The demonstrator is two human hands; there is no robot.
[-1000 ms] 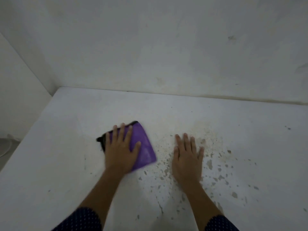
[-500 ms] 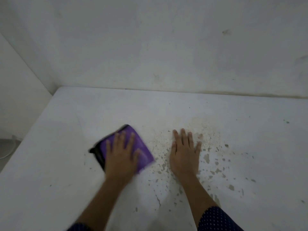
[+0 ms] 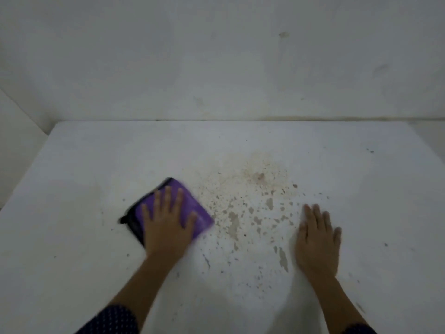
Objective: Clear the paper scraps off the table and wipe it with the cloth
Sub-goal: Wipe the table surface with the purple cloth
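A folded purple cloth (image 3: pixel 192 208) with a black edge lies flat on the white table (image 3: pixel 96 165), left of centre. My left hand (image 3: pixel 167 227) presses down on it with straight, spread fingers and covers its near half. My right hand (image 3: pixel 317 239) rests flat on the bare table to the right, fingers straight, holding nothing. Between the two hands spreads a brownish stained patch (image 3: pixel 252 208) of chipped spots. No paper scraps show on the table.
A white wall (image 3: pixel 216 56) rises behind the table's far edge, and a side wall (image 3: pixel 21 121) closes the left corner. The table's left edge runs diagonally at the left. My dark dotted sleeves show at the bottom.
My right hand has slid well to the right, off the stained patch. My left hand still presses the cloth, which has shifted slightly. The view has also shifted.
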